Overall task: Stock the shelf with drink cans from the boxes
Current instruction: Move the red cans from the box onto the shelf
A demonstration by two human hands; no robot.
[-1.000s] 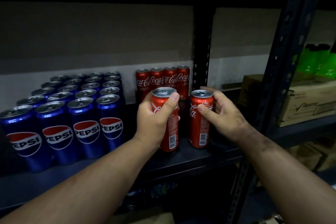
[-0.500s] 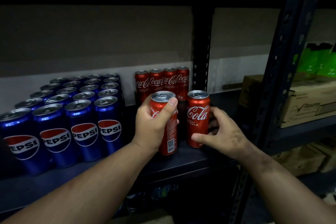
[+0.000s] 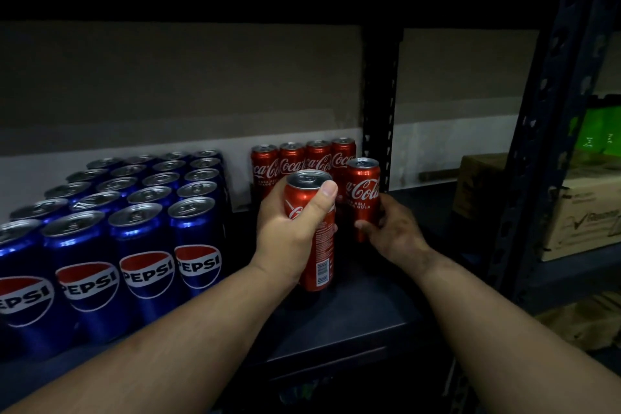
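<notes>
My left hand grips a red Coca-Cola can near its top, thumb across the rim, the can upright on or just above the dark shelf. My right hand holds a second red Coca-Cola can low on its right side, further back. Behind both stands a row of several red Coca-Cola cans at the back wall. A block of several blue Pepsi cans fills the shelf's left part.
A black perforated upright stands just behind the right can. A nearer dark post rises at the right. Beyond it a neighbouring shelf carries cardboard boxes and green packs. More boxes sit lower right.
My right hand slid from the can's top to its lower side and pushed that can back toward the rear row. My left hand kept its can, moving slightly back.
</notes>
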